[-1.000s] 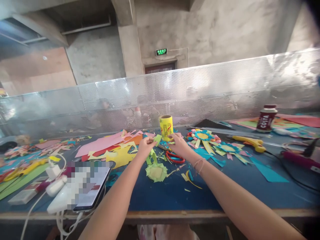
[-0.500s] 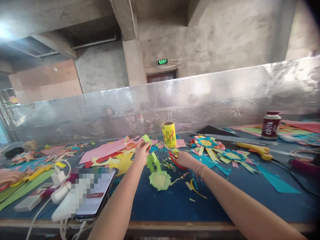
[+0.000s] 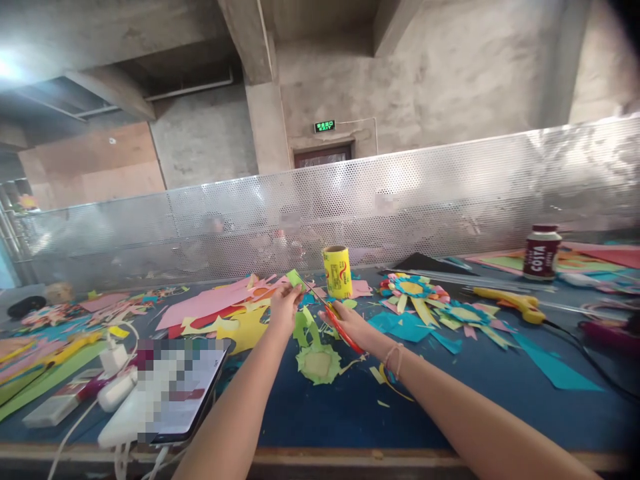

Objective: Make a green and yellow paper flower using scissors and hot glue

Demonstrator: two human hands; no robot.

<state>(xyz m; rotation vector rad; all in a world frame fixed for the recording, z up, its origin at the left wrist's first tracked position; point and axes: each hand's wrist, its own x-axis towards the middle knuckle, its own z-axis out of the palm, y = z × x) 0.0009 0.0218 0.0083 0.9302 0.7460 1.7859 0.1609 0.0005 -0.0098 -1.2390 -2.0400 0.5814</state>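
My left hand [image 3: 285,305] pinches a small piece of green paper [image 3: 294,277] above the table. In my right hand [image 3: 350,325] is a pair of scissors with red handles [image 3: 345,328], its blades pointing left at the green paper. Whether the blades touch the paper is hard to make out. Just below my hands lies a green paper flower [image 3: 319,364] with a pale round middle and green strips at its top. A yellow roll of tape [image 3: 339,272] stands upright behind the scissors.
Paper flowers with blue petals [image 3: 411,287] lie right of the roll. Further right are a yellow glue gun [image 3: 515,303] with a cord and a brown bottle [image 3: 543,252]. A phone [image 3: 193,387] and white cables sit at left. Pink paper [image 3: 205,303] and scraps cover the back.
My right hand has moved left with the scissors, bringing the blades up to the green paper. My left hand stays nearly in place, still holding the paper.
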